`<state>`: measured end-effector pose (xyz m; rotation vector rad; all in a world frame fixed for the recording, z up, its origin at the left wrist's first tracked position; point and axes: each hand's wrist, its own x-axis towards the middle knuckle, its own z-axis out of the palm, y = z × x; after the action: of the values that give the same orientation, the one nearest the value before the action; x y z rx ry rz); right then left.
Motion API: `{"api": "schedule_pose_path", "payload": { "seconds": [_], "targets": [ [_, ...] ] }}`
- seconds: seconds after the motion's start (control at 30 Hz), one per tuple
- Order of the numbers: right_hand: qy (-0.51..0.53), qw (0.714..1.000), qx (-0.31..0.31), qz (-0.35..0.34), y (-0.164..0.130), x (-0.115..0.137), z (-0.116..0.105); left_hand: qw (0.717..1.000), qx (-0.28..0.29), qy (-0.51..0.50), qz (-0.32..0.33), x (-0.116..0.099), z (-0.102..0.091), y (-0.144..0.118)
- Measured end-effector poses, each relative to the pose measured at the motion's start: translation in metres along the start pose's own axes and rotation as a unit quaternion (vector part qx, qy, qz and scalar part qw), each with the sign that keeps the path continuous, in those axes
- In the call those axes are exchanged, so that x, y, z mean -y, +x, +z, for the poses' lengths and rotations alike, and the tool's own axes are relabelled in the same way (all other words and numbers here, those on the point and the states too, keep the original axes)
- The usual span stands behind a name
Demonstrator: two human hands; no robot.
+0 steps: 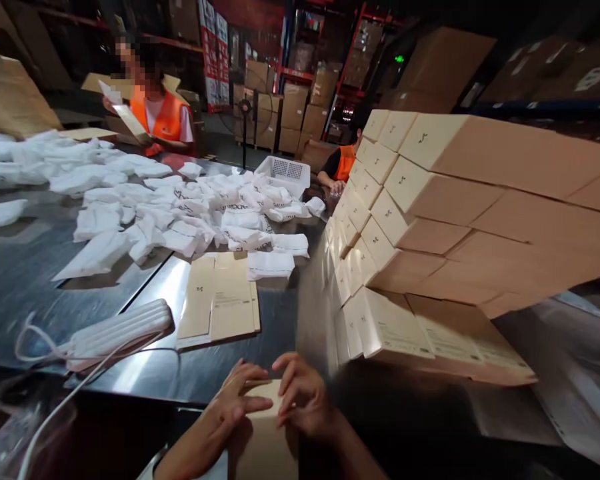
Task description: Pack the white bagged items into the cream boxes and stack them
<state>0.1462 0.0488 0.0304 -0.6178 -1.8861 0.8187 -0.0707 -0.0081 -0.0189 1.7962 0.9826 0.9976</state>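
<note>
Both hands, left hand (233, 400) and right hand (303, 397), gripping a tan box (263, 440), stacked boxes (430, 220) beside

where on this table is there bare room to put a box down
Bare steel lies left, between the white pouches and the ribbed white item. A narrow strip separates the flat cartons from the box stack. Far side is crowded.
</note>
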Motion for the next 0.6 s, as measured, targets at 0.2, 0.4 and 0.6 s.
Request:
{"api": "schedule_pose_path", "payload": {
  "seconds": [0.2, 0.4, 0.6],
  "targets": [
    [-0.155, 0.982, -0.025, 0.105, 0.124, -0.071, -0.019, 0.998, -0.043, 0.034, 0.000, 0.007, 0.012, -0.012],
    [-0.183, 0.970, -0.058, 0.146, 0.169, -0.134, -0.009, 0.989, -0.145, 0.025, -0.015, 0.018, 0.001, -0.018],
    [-0.140, 0.978, -0.153, 0.023, 0.144, -0.106, -0.013, 0.779, -0.518, -0.288, -0.206, 0.011, -0.034, 0.000]
  ]
}}
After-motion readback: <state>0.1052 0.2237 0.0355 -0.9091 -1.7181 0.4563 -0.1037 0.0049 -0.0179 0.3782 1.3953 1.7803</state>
